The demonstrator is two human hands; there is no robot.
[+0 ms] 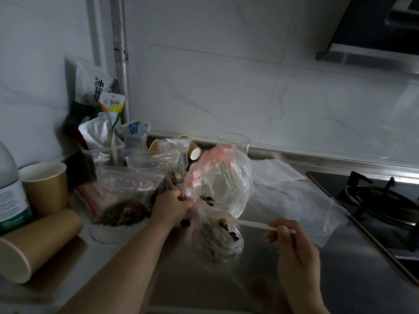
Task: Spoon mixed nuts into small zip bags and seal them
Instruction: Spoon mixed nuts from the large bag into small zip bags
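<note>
At frame centre the left hand [174,206] grips the bag [217,214]; the right hand [292,243] pinches the spoon [256,225]. If the mouth sags, nuts [217,241] may spill on the surface [340,279].

Clear, crinkled plastic bags [130,184]; matt brown paper cups [45,184]; smooth brushed-metal bench [340,279]; glossy marbled wall tiles [226,75]; clear glass [233,141].

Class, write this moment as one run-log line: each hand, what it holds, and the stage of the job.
left hand: grips large nut bag open | right hand: holds white spoon, tip in bag | stage: scooping | filled zip bag: left on counter
</note>
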